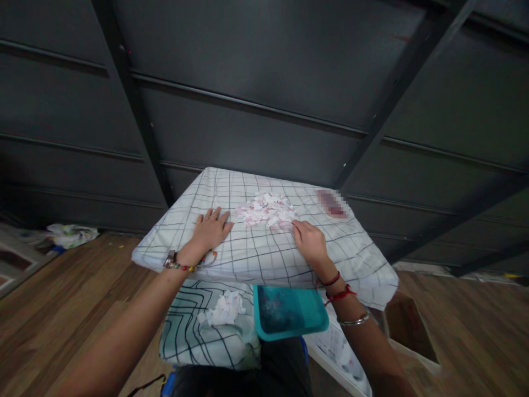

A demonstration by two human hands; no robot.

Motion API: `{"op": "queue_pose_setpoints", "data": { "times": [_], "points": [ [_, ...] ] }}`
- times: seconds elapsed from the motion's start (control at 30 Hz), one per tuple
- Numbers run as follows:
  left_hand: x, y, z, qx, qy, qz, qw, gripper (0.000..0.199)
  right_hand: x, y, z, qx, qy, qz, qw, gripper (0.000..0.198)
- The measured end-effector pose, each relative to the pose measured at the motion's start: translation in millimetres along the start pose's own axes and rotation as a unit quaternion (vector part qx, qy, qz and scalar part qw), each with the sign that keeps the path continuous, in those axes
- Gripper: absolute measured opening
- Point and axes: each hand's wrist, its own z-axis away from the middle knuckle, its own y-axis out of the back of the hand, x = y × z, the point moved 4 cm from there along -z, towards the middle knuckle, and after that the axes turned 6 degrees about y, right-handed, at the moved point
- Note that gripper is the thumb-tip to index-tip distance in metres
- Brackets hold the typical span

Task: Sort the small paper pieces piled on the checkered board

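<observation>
On a table covered with a white checked cloth (256, 259) lies a loose pile of small torn paper pieces (266, 209), white with pinkish marks. My left hand (211, 229) rests flat on the cloth to the left of the pile, fingers spread and holding nothing. At the pile's right edge, my right hand (309, 240) has its fingertips pinched together over some paper pieces; whether a piece sits between them is hidden. Below the table edge, a teal plastic tray (320, 320) is by my lap, with a dark bottom.
A second heap of white paper scraps (227, 309) sits on a folded pale green cloth (185, 336) at my left. A blurred reddish item (332, 204) lies at the table's right. Dark metal panels (248, 121) rise behind. An open box (409, 325) stands on the wooden floor.
</observation>
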Motion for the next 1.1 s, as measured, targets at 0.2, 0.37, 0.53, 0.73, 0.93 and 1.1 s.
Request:
{"op": "queue_pose_setpoints", "data": {
  "times": [0.2, 0.37, 0.53, 0.73, 0.93, 1.1],
  "points": [
    [0, 0, 0, -0.007, 0.004, 0.006, 1.000, 0.059, 1, -5, 2, -0.013, -0.004, 0.001, 1.000, 0.027],
    [0, 0, -1, -0.009, 0.004, 0.007, 1.000, 0.060, -3, -2, 5, 0.003, 0.011, -0.023, 1.000, 0.025],
    [-1, -1, -1, -0.012, 0.006, 0.004, 1.000, 0.059, -6, 3, -1, 0.014, 0.001, -0.013, 1.000, 0.026],
    [0, 1, 0, -0.008, 0.001, 0.007, 1.000, 0.059, -9, -4, 0, -0.012, 0.003, -0.009, 1.000, 0.025],
    [1, 1, 0, -0.001, 0.004, -0.001, 1.000, 0.058, -5, -2, 0, 0.009, -0.011, -0.016, 1.000, 0.027],
    [1, 2, 0, -0.010, 0.008, -0.002, 1.000, 0.058, -6, -6, -2, -0.004, -0.016, -0.010, 1.000, 0.026]
  ]
}}
